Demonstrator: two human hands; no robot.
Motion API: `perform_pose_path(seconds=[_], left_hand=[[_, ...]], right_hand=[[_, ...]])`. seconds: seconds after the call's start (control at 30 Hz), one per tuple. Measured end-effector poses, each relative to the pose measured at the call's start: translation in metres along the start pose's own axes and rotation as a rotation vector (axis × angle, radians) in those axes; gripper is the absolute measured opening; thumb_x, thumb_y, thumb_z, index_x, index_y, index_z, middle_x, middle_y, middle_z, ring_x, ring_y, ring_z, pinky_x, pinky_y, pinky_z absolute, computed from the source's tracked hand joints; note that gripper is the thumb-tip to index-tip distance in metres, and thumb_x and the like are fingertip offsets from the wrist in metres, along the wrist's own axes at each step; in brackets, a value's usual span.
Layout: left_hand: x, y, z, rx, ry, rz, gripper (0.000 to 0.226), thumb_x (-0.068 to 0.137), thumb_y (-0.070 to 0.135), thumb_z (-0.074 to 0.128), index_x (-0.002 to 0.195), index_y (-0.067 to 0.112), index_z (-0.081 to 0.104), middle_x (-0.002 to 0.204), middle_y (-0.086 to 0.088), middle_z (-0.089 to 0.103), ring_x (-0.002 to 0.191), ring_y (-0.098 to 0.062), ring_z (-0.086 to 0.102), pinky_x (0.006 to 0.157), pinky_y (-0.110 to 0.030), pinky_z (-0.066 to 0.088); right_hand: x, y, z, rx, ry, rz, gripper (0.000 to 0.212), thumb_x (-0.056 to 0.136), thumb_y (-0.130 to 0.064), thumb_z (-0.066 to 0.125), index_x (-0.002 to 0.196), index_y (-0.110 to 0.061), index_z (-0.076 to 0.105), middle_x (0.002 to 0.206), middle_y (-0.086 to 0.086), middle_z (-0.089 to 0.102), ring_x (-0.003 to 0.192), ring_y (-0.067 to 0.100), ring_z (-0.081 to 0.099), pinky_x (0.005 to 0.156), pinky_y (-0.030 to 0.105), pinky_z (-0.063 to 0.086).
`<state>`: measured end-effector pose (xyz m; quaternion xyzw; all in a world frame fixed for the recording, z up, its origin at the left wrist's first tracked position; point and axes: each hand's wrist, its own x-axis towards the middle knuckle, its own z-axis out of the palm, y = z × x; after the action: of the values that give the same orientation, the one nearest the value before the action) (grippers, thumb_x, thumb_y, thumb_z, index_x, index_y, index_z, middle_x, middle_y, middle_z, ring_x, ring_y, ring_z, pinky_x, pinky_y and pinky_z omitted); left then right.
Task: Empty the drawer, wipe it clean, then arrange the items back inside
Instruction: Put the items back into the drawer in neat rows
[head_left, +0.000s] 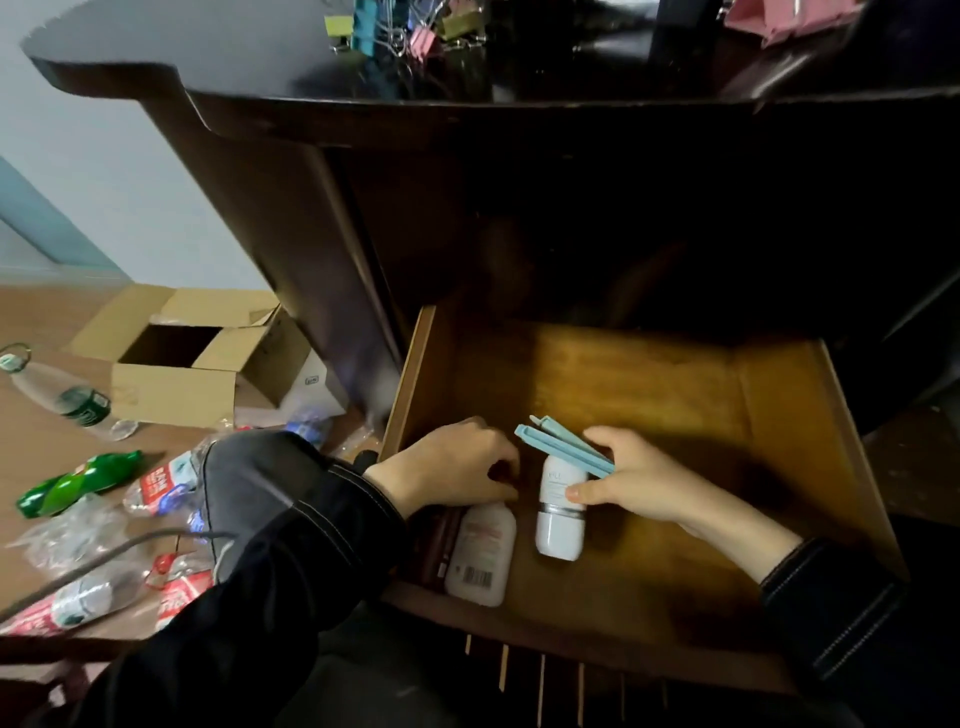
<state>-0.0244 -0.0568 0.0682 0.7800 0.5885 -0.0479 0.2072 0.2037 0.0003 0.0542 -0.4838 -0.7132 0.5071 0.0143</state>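
Note:
The wooden drawer (675, 395) is pulled out below the dark desk. Near its front left lie a white bottle with a barcode (480, 556) and a dark flat object (434, 545) beside it. My left hand (452, 467) rests curled over the top of that bottle; whether it grips anything I cannot tell. My right hand (639, 483) holds a white cylindrical bottle with a silver band (560, 519) together with light blue clip sticks (563, 447), pressed on the drawer floor. The drawer's back and right side are bare wood.
The dark desk top (260, 67) carries coloured binder clips (405, 26) and a pink item (784, 15). On the floor to the left stand an open cardboard box (171, 384), a green bottle (78, 480) and several crushed plastic bottles (67, 400).

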Motion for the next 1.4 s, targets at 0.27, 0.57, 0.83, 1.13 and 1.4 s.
perform_pose_path(seconds=[0.27, 0.57, 0.83, 1.13, 1.4], left_hand=[[0.003, -0.004, 0.006, 0.05, -0.13, -0.006, 0.054, 0.08, 0.053, 0.073, 0.126, 0.028, 0.063, 0.127, 0.005, 0.061, 0.116, -0.016, 0.051, 0.106, -0.039, 0.04], [0.0, -0.002, 0.005, 0.015, -0.138, -0.031, 0.051, 0.081, 0.049, 0.074, 0.126, 0.028, 0.06, 0.124, 0.006, 0.059, 0.111, -0.015, 0.05, 0.092, -0.029, 0.043], [-0.008, 0.002, 0.002, 0.042, -0.134, -0.015, 0.054, 0.083, 0.047, 0.073, 0.133, 0.031, 0.059, 0.119, 0.006, 0.054, 0.113, -0.016, 0.049, 0.09, -0.027, 0.039], [-0.035, 0.016, -0.002, 0.181, 0.021, -0.063, 0.043, 0.086, 0.038, 0.065, 0.128, 0.027, 0.061, 0.128, 0.004, 0.048, 0.116, -0.021, 0.042, 0.089, -0.038, 0.051], [-0.045, 0.023, 0.002, 0.184, 0.0, -0.174, 0.058, 0.086, 0.044, 0.067, 0.137, 0.023, 0.05, 0.131, 0.002, 0.05, 0.122, -0.024, 0.044, 0.091, -0.037, 0.051]], right_hand=[[0.008, 0.003, 0.019, -0.071, -0.047, 0.05, 0.096, 0.079, -0.03, 0.084, 0.157, -0.018, 0.029, 0.16, 0.0, 0.034, 0.144, 0.017, 0.035, 0.106, 0.026, 0.03], [0.01, 0.008, 0.04, -0.087, -0.098, 0.019, 0.051, 0.069, -0.033, 0.088, 0.099, -0.007, 0.056, 0.092, 0.009, 0.058, 0.078, 0.021, 0.053, 0.066, 0.034, 0.039], [0.004, 0.014, 0.048, -0.171, -0.101, 0.082, 0.107, 0.07, -0.043, 0.088, 0.154, -0.011, 0.03, 0.139, 0.002, 0.05, 0.114, 0.013, 0.048, 0.084, 0.024, 0.045], [0.005, 0.011, 0.041, -0.074, -0.083, 0.069, 0.045, 0.075, -0.035, 0.085, 0.104, -0.015, 0.055, 0.092, 0.01, 0.074, 0.083, 0.027, 0.071, 0.066, 0.04, 0.049], [0.004, 0.016, 0.052, -0.1, -0.119, 0.079, 0.107, 0.066, -0.035, 0.091, 0.152, -0.009, 0.033, 0.134, 0.002, 0.05, 0.115, 0.015, 0.049, 0.088, 0.027, 0.041]])
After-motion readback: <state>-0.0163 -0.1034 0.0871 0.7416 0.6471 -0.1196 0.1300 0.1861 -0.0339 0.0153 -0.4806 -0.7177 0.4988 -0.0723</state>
